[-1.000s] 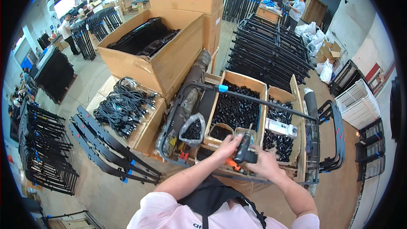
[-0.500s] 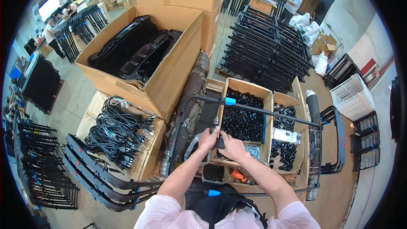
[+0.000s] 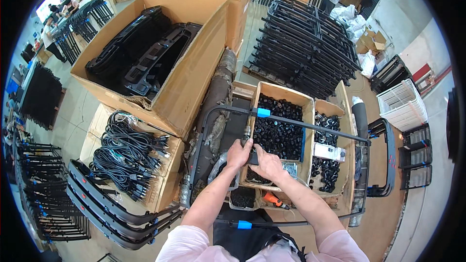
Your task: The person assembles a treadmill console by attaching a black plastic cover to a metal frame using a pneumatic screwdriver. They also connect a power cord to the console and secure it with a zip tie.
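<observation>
A black tubular frame [image 3: 310, 129] with blue pieces on its bars lies across the workbench before me. Inside its outline, near the far left bar, my left hand [image 3: 238, 154] is closed around a dark power drill [image 3: 253, 158] with a silvery nose pointing away from me. My right hand [image 3: 268, 166] closes on the drill's body from the right side. The fingers cover much of the tool, and its tip is hard to make out by the bar. Beyond my right hand sits a wooden bin of small black caps [image 3: 277, 131].
On the right, another bin holds black parts [image 3: 326, 172] and a white box [image 3: 329, 152]. An orange-handled tool [image 3: 275, 199] lies near me. To the left are coiled black cables [image 3: 128, 153], a large carton [image 3: 194, 75] and curved black panels [image 3: 111, 218]. Co-workers stand far off.
The view has shifted slightly, so the cartons appear lower left. Both hands stay on the drill and have moved a little away from me along the frame.
</observation>
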The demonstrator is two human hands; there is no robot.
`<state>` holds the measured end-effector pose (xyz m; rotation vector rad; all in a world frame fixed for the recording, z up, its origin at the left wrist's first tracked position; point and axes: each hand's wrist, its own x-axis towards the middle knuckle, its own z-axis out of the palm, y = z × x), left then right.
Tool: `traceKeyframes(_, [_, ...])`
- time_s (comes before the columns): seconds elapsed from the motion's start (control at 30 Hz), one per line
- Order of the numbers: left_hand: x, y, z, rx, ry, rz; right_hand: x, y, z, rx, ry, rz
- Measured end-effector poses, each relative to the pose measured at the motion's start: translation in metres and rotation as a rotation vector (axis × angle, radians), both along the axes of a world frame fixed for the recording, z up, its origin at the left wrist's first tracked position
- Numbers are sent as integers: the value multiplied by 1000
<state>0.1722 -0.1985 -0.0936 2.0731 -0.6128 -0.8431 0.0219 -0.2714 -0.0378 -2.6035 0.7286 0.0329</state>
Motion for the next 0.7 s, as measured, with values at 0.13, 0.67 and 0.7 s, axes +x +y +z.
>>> traceKeyframes(0.13, [1,-4,5,52,-10,-5,2,-5,2,41,-8,0])
traceKeyframes(0.67, [-1,-23,16,189,-185,-64,4,-12,4,162,6,-54])
traceKeyframes(0.7, [0,-23,16,187,-181,-62,4,-11,0,131,-17,-40])
